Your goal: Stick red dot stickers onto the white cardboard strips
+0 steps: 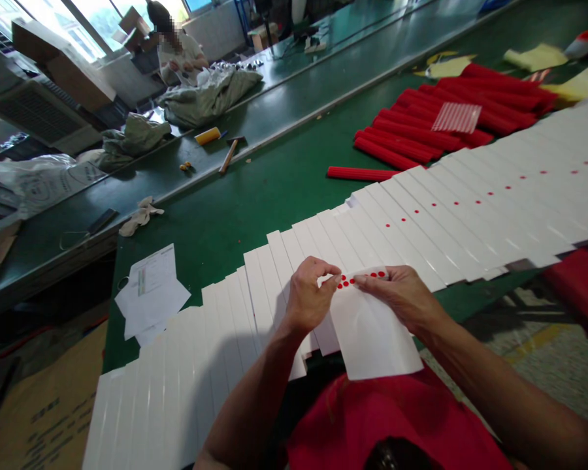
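A white sticker sheet [375,333] with red round dots along its top edge hangs from my right hand [406,294], whose thumb and fingers pinch that edge. My left hand [312,294] is closed in a pinch at the sheet's left upper corner, by the red dots; whether a dot is between the fingertips is too small to tell. Beneath both hands lies a long overlapping row of flat white boxes [274,274]. Boxes on the right side of the row each carry a small red dot [434,205]; those on the left show plain white tops.
Red ribbed tubes [421,124] are piled behind the row, one lying apart [360,173]. Papers [151,290] rest at the table's left end. A hammer [229,155] and a yellow roll [208,136] lie on the conveyor. Another person [181,55] sits beyond, near grey sacks.
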Available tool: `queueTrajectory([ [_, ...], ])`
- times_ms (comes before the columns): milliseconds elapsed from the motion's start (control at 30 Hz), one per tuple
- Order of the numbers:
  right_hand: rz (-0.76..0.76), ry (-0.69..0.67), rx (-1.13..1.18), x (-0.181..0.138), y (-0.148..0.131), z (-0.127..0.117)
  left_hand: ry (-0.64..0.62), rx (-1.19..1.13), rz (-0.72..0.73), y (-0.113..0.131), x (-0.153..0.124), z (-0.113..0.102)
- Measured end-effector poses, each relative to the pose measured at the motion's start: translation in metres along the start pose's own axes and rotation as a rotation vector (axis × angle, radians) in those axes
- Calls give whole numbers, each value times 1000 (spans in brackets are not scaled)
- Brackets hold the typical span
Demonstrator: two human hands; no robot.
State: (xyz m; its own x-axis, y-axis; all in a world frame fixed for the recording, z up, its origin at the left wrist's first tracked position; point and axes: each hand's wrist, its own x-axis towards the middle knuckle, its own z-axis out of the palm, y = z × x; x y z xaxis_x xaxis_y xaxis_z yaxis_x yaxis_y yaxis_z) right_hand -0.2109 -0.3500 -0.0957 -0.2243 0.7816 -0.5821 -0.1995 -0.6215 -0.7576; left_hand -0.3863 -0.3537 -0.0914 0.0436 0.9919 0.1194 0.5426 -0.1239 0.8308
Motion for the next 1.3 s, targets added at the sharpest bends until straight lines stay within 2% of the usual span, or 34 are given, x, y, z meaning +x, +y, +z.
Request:
queueTrajectory([
  [267,-1,37,-23,2,0,1,2,57,50,4,-2,8],
  [433,19,38,-23,-3,7,-21,-43,-12,28,3,12,23],
  [533,72,51,-36,-11,13,-46,-94,-25,-15,-2,38,51],
  [667,112,118,18,-23,20,-77,-197,62,-30,-7,72,102],
  [733,99,139,43,-27,24,-88,-224,148,-49,-8,83,124],
  [833,65,138,70,-29,27,-99,-244,282,-79,-12,89,143],
  [1133,57,168,161,-27,22,-108,-172,477,-42,-19,86,160],
  [1300,31,209,167,-24,16,-108,-50,526,19,-14,83,155],
])
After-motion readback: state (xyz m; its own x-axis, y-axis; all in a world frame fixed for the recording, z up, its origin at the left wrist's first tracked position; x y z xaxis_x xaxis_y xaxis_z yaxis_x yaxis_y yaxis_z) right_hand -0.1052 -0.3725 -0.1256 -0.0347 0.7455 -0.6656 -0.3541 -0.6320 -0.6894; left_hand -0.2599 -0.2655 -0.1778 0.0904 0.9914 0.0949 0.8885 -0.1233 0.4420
